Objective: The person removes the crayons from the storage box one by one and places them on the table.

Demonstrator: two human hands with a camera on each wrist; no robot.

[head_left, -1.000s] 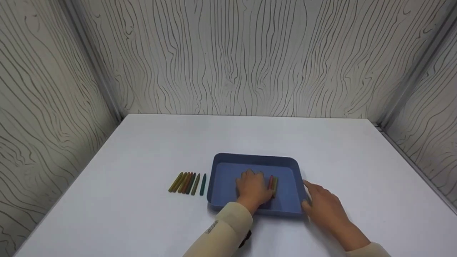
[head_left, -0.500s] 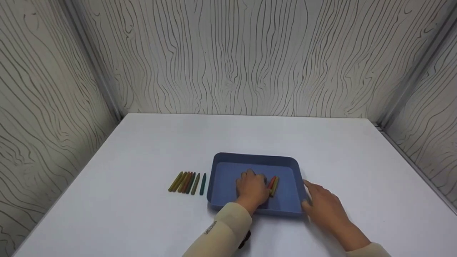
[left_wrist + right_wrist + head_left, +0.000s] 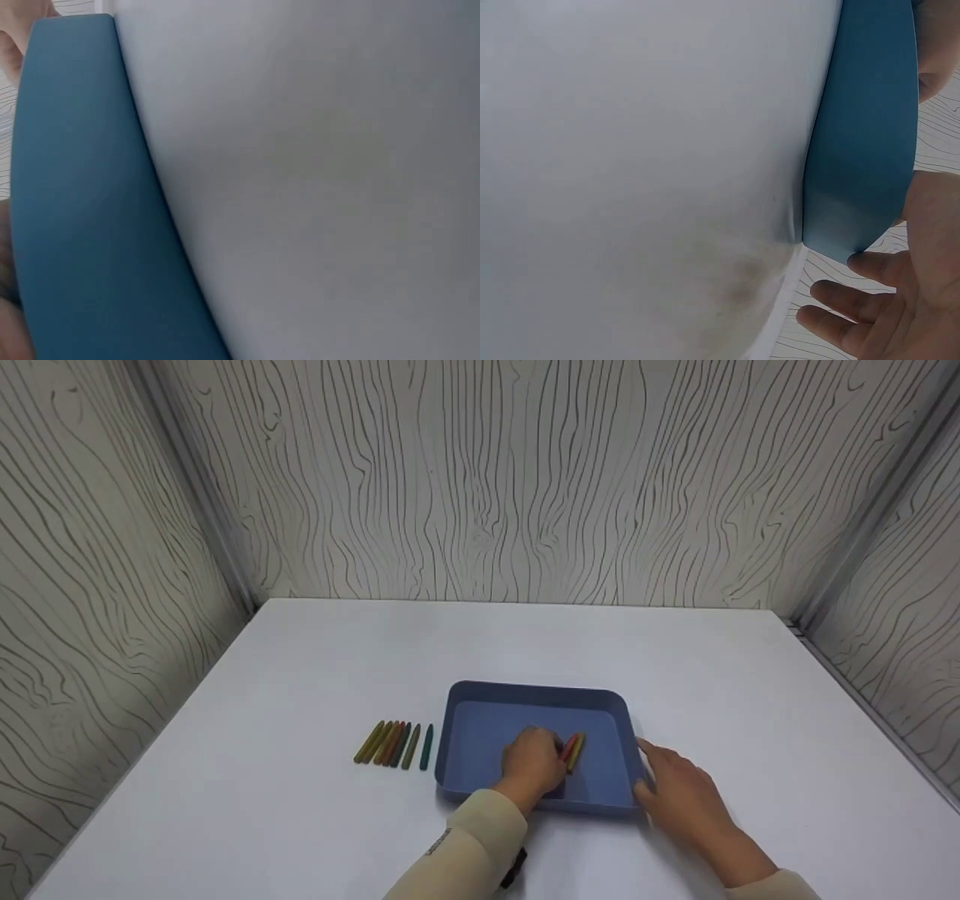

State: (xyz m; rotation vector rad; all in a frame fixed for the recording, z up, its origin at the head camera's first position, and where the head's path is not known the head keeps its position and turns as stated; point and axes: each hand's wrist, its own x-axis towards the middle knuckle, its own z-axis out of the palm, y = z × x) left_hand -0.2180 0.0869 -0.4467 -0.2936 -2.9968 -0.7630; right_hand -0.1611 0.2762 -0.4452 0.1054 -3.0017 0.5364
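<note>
A blue rectangular tray (image 3: 480,720) sits on the white table. Inside it, my left hand (image 3: 531,759) reaches down with bent fingers. Its fingertip side lies against a red crayon (image 3: 569,746); the knuckles hide whether it pinches anything. Touching the red one is a yellow-olive crayon (image 3: 575,754), both slanted. At the tray's right wall, my right hand (image 3: 681,791) rests its fingertips and thumb on the side. In the right wrist view, the fingers of the right hand (image 3: 900,292) are spread and loosely straight, one tip on the tray's corner.
Several crayons (image 3: 382,744) lie side by side left of the tray, in yellow, orange, brown and green tones. A teal crayon (image 3: 427,748) lies apart, close to the tray's left wall. Wood-patterned panels (image 3: 480,487) enclose the table at the back and sides.
The red and yellow-olive crayons have tilted from nearly upright in view to a slant. My left hand has drawn slightly nearer, its fingers more bent. The right hand and tray have stayed put.
</note>
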